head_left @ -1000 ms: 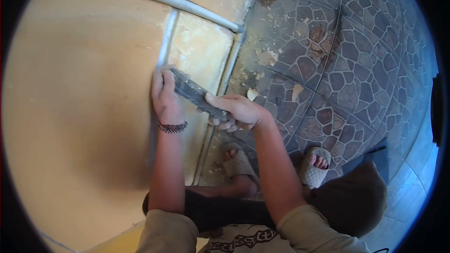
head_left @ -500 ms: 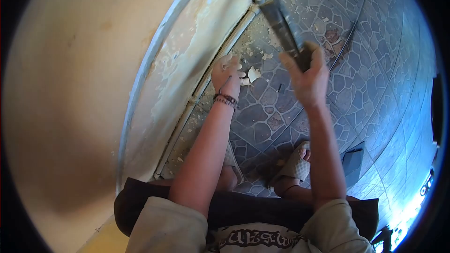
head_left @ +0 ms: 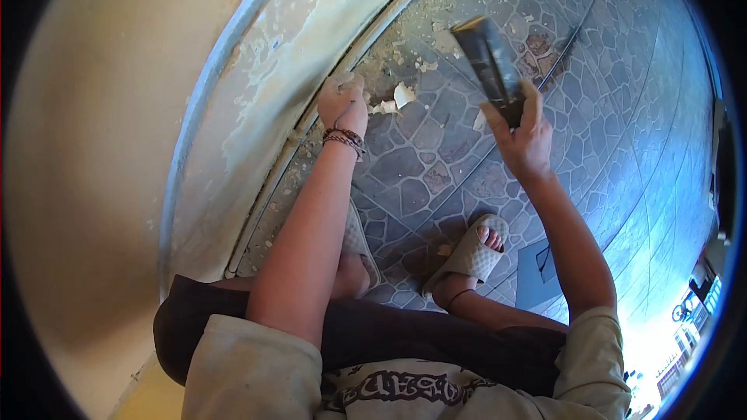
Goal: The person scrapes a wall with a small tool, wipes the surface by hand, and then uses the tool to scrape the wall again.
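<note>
My right hand (head_left: 523,134) grips the lower end of a dark, long tool (head_left: 486,58), whose wide end points up and to the left above the stone-patterned floor. Near the base of the wall, my left hand (head_left: 343,99) is closed, its fingers bent beside the pipe (head_left: 373,31); what they hold, if anything, is hidden. Pale broken flakes (head_left: 403,95) lie on the floor just right of my left hand. The lower wall (head_left: 272,39) shows peeling, patchy paint.
A pale ridge (head_left: 204,97) runs along the wall at the left. My sandalled foot (head_left: 476,255) is on the floor, with a grey flat sheet (head_left: 537,274) to its right. Small debris lies along the pipe. Bright light comes from the lower right.
The view has shifted, so the wall and pipe sit further left. My right hand still holds the dark tool, now turned to show its open-looking wide end. My left hand stays by the pipe.
</note>
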`<state>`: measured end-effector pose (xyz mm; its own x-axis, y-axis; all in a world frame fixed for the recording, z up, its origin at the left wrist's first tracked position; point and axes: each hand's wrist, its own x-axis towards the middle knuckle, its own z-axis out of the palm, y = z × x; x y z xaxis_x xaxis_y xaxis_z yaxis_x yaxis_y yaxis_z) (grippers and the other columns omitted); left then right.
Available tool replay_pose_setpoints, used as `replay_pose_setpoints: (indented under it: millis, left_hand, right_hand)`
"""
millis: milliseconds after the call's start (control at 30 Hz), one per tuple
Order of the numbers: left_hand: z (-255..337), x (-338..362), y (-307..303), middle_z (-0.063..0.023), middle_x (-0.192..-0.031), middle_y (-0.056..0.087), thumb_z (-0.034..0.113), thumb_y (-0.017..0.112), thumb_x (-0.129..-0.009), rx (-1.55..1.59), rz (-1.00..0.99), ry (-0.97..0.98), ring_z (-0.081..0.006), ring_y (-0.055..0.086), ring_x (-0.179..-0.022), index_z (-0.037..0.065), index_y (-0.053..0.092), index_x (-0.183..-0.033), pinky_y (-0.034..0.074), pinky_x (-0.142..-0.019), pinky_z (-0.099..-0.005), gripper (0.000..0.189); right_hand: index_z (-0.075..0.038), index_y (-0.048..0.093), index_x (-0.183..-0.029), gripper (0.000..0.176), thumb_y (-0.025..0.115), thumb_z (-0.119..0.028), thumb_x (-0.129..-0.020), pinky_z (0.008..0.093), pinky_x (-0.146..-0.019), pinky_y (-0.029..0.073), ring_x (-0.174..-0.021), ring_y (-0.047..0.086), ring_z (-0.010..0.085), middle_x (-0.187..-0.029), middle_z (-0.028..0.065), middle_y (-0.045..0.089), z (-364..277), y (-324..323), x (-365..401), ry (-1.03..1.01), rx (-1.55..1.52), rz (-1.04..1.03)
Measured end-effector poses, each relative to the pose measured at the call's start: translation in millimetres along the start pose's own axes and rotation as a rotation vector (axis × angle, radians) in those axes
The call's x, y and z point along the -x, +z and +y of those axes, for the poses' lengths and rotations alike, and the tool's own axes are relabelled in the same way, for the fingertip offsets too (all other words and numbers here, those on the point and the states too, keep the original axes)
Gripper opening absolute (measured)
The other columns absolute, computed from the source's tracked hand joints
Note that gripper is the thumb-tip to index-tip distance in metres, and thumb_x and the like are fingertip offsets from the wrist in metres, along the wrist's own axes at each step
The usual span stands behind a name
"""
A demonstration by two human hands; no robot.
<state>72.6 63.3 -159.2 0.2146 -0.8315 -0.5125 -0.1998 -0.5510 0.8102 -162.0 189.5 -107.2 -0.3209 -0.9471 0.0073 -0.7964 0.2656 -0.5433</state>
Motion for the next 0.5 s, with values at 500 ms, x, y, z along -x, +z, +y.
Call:
replay_pose_setpoints:
  millis: [500]
  left_hand:
    - [23,22,-5,-0.0117,-0.099,0.067,0.03,0.066,-0.088,-0.05,-0.326,-0.025,-0.0182,0.065,-0.087,0.0,0.058,-0.12,0.052,-0.071,-0.0316,0.045]
  right_hand:
    - [-0.003,0.052,-0.118,0.052,0.061,-0.045,-0.089,0.0349,-0.055,0.046,-0.06,0.059,0.0211,-0.073,0.0112,0.062,-36,18,-19,0.215,-0.376,-0.137]
